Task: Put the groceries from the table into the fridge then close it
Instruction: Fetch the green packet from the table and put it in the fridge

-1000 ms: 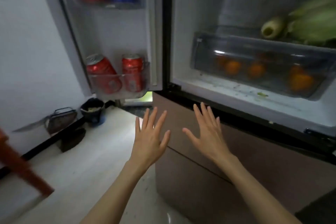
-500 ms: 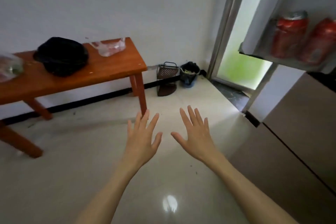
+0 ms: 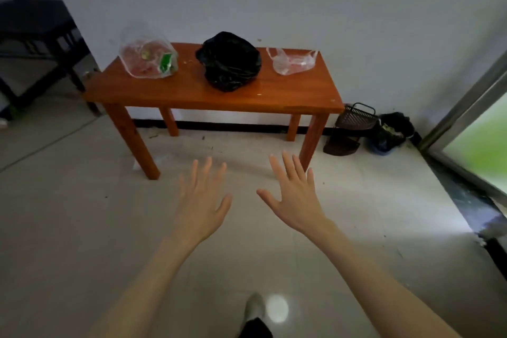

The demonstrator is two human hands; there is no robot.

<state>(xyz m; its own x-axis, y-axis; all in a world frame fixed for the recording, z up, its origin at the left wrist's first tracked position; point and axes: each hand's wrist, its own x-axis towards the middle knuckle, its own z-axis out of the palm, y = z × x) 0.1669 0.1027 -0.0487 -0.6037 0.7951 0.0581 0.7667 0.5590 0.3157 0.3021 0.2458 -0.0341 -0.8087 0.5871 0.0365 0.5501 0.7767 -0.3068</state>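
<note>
An orange wooden table [image 3: 274, 96] stands against the white wall ahead. On it, from left to right, lie a clear plastic bag with reddish and green contents [image 3: 148, 56], a crumpled black plastic bag [image 3: 229, 62] and a smaller, nearly flat clear bag [image 3: 293, 62]. My left hand [image 3: 201, 200] and my right hand [image 3: 295, 196] are stretched out over the floor in front of the table, palms down, fingers spread, holding nothing. The fridge is out of view.
A dark basket [image 3: 355, 116], a dustpan [image 3: 341, 144] and a dark bin [image 3: 392, 132] sit on the floor right of the table. A doorway with a metal frame [image 3: 466, 107] opens at far right. Dark furniture [image 3: 33, 44] stands at far left. My shoe [image 3: 255, 310] shows below.
My view has swung left from the open fridge to the table, which now sits centred ahead. Both hands stay open and empty in front of me.
</note>
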